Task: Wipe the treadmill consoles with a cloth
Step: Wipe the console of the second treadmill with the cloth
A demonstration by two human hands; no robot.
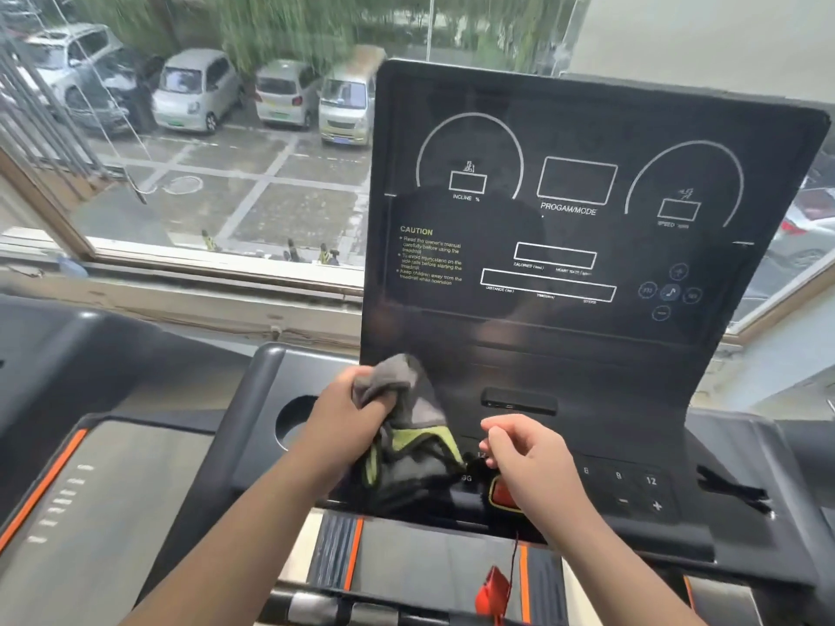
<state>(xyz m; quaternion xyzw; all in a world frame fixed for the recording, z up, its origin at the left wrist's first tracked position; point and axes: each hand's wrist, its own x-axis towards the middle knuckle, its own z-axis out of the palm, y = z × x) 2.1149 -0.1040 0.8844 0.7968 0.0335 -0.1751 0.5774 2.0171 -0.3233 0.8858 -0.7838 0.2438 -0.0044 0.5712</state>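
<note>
A black treadmill console [587, 246] stands upright in front of me, with white dial outlines and a yellow caution text. My left hand [348, 422] grips a grey cloth with yellow-green edging [411, 426] bunched at the console's lower left corner, and the cloth hangs down over the button panel. My right hand [528, 454] hovers just right of the cloth with its fingers loosely curled and holding nothing, above the red safety key [501, 492].
A round cup holder [293, 420] lies left of my left hand. Speed buttons [632, 485] sit at the lower right of the panel. A red clip on a cord [494, 591] dangles below. Another treadmill [90, 467] stands on the left. A window [203, 151] overlooks parked cars.
</note>
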